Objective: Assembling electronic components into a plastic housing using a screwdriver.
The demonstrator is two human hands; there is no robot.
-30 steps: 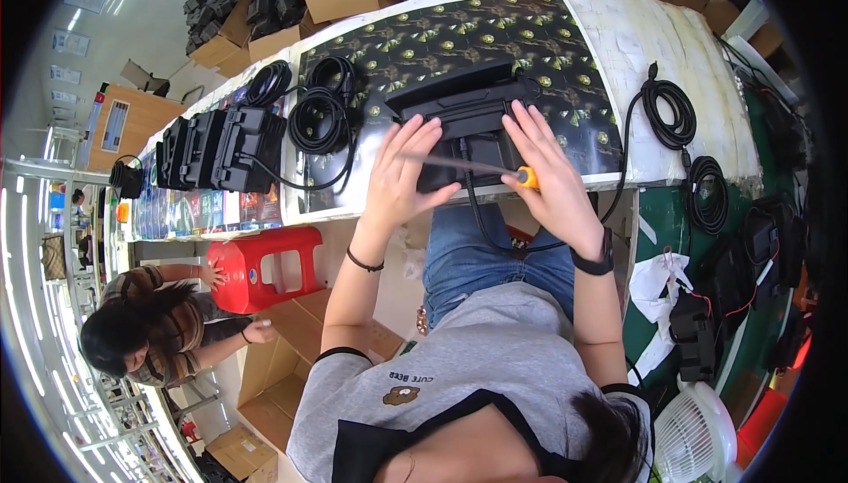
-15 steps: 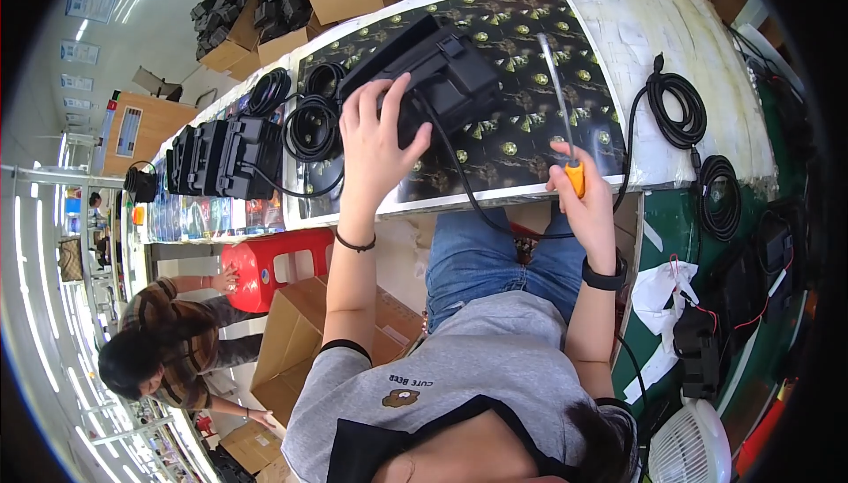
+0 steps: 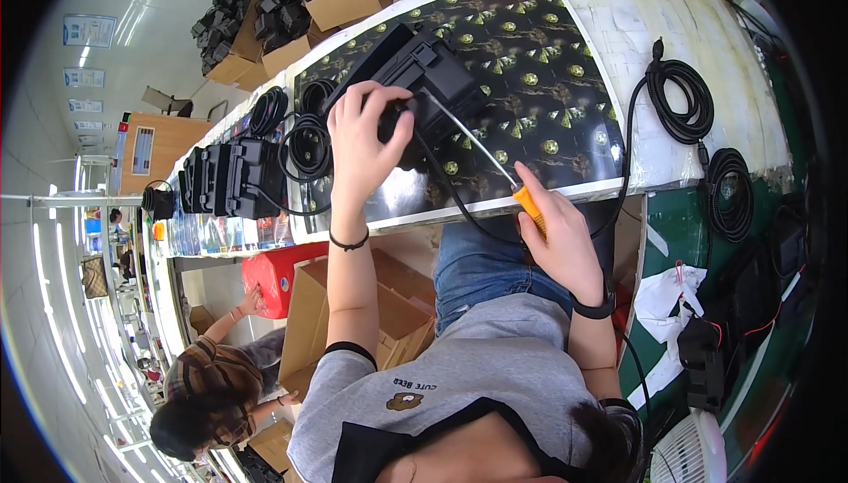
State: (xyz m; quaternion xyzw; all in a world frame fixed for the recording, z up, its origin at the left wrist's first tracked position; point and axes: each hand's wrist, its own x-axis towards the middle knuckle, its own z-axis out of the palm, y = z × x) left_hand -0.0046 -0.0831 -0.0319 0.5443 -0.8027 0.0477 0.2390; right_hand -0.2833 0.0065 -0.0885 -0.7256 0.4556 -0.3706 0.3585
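Observation:
A black plastic case (image 3: 433, 64) with a raised flap and an attached black cable (image 3: 452, 184) rests tilted on the patterned sheet. My left hand (image 3: 367, 143) grips its near left side, fingers curled over the edge and thumb toward the cable. In my right hand (image 3: 564, 240) is a long screwdriver (image 3: 532, 207), its orange handle closed in my fingers. The metal shaft slants up and left, and its tip reaches the case just right of my left fingers. Whether the tip touches a screw is too small to tell.
Several black cases (image 3: 252, 178) with coiled cables (image 3: 307, 147) line the table's left end. More cable coils (image 3: 680, 101) lie at the right, beside a green surface (image 3: 662, 227) with parts and a white fan (image 3: 685, 452). Another person (image 3: 221, 377) bends near a cardboard box (image 3: 322, 298) and red stool (image 3: 269, 284).
The screwdriver has swung left, its tip going from above the sheet to the case. My right hand moved left and down; my left fingers curled more. The other person shifted right and lower.

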